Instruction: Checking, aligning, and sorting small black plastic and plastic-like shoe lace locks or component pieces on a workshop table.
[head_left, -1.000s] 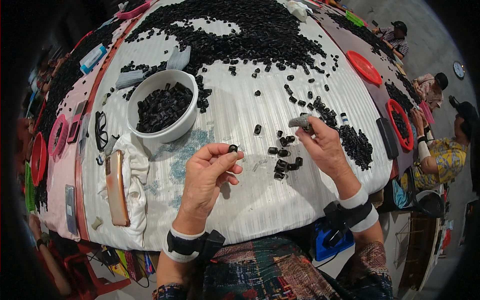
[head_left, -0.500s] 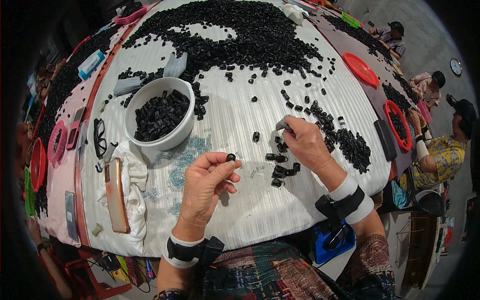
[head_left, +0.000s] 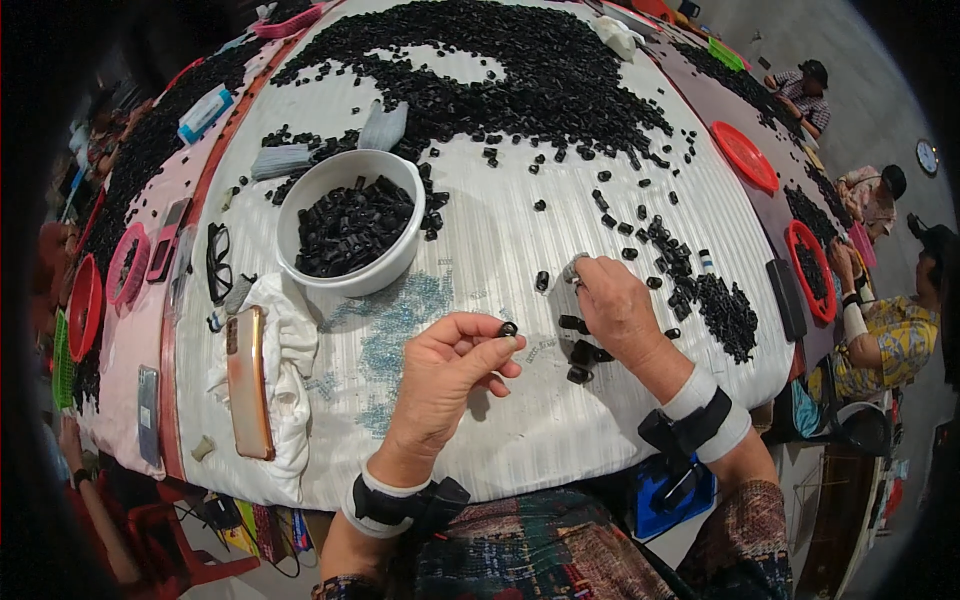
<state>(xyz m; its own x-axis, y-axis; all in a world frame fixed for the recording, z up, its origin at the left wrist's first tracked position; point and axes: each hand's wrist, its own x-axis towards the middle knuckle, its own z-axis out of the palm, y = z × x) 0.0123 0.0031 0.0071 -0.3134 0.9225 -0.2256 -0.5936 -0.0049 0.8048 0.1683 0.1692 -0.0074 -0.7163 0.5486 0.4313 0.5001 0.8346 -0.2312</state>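
Note:
My left hand point(head_left: 455, 375) pinches a small black cylindrical plastic piece point(head_left: 508, 328) between thumb and index finger, its round hollow end showing. To its right is my right hand point(head_left: 622, 312), held low over the table with its fingers curled and a grey cover point(head_left: 575, 268) on one fingertip. Whatever those fingers hold, if anything, is hidden. Several loose black pieces point(head_left: 579, 374) lie just beneath the right hand and beside it. Tiny bluish coiled bits, like small springs point(head_left: 405, 325), are scattered on the striped white cloth left of my hands.
A white bowl point(head_left: 290, 240) of black pieces stands at left. Near it are glasses point(head_left: 218, 262), a phone point(head_left: 248, 385) and a white cloth point(head_left: 292, 345). A large black heap point(head_left: 540, 70) covers the far table; a smaller pile point(head_left: 725, 315) lies right. Other people sit along the right side.
The view has shifted a little, moving the table rightward in the picture. My right hand has come slightly nearer to my left, which still pinches the black piece.

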